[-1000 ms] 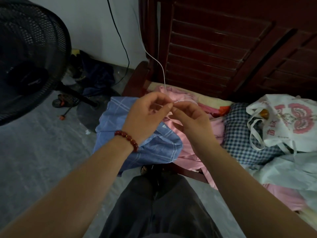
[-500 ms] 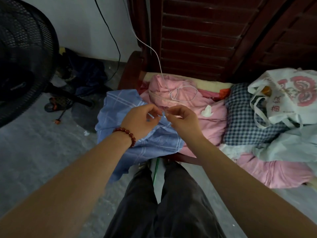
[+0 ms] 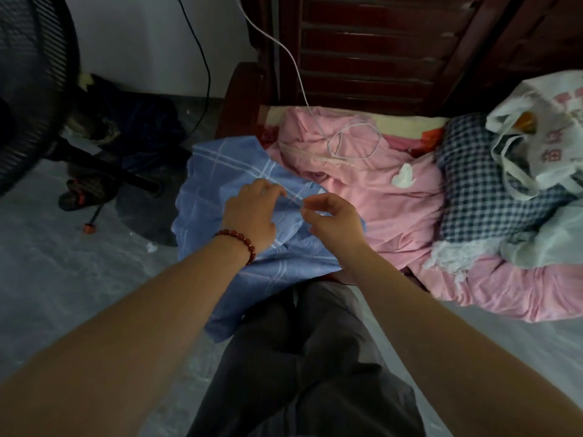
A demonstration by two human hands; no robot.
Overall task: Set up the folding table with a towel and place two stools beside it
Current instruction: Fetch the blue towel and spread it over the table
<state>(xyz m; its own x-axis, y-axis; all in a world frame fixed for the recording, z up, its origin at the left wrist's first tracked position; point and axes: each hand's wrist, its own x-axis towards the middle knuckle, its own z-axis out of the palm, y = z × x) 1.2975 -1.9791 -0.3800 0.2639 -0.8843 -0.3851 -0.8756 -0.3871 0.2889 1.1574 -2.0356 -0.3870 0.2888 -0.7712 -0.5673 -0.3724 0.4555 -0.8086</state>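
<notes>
Since no folding table or stools show, the step looks like fetching the towel: the left hand [image 3: 252, 214] grips the blue checked cloth [image 3: 206, 197] at the bed's [image 3: 410, 123] edge, the right hand's [image 3: 332, 220] hold is unclear. Next, lift the cloth clear.

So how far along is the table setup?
Nothing looks done: no table or stools are in view. In hand: the left hand and right hand are at a blue cloth on the bed, grip unclear. Left: table, towel and both stools.
</notes>
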